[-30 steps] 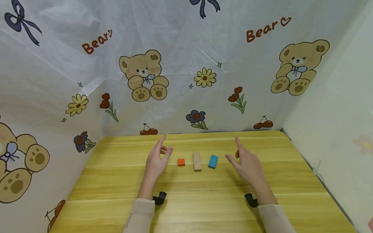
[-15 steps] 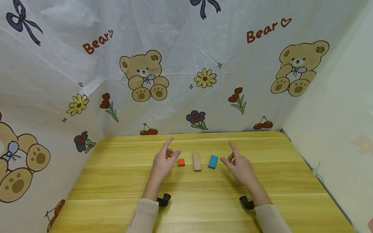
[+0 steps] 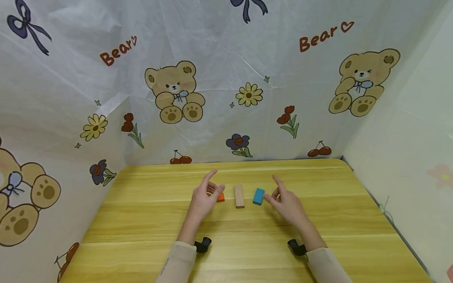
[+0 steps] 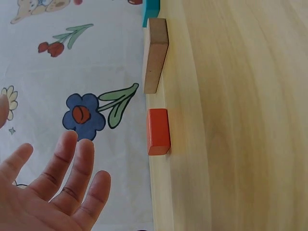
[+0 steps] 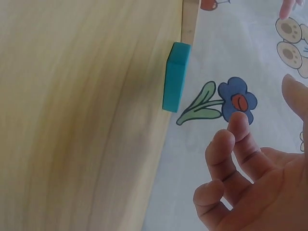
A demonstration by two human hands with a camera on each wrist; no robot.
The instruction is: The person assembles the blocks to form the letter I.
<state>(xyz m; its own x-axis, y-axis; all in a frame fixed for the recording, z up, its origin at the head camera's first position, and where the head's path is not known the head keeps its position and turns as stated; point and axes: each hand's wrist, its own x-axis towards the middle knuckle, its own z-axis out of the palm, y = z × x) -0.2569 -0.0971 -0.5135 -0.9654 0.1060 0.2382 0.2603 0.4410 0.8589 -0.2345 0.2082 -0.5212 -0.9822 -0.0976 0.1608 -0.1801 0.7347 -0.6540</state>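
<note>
Three small blocks sit in a row on the wooden table [image 3: 247, 251]. The orange block [image 3: 221, 197] is on the left, partly covered by my left hand [image 3: 203, 201] in the head view. In the middle lies a longer plain wooden block [image 3: 239, 197]. On the right is a blue block [image 3: 258, 196], slightly slanted. My left hand, fingers loosely spread and holding nothing, hovers beside the orange block. My right hand [image 3: 288, 203] is just right of the blue block, its fingers relaxed and nothing in them. The wrist views show both hands apart from the blocks.
A white sheet [image 3: 216, 95] printed with bears and flowers hangs behind the table's far edge and along the left. A pale wall [image 3: 415, 148] borders the right side. Black wrist cameras sit on the left wrist [image 3: 203, 245] and right wrist [image 3: 296, 247].
Both hands have moved inward toward the blocks, the left one rightward and the right one leftward. My left hand now partly covers the orange block. The blocks have not moved.
</note>
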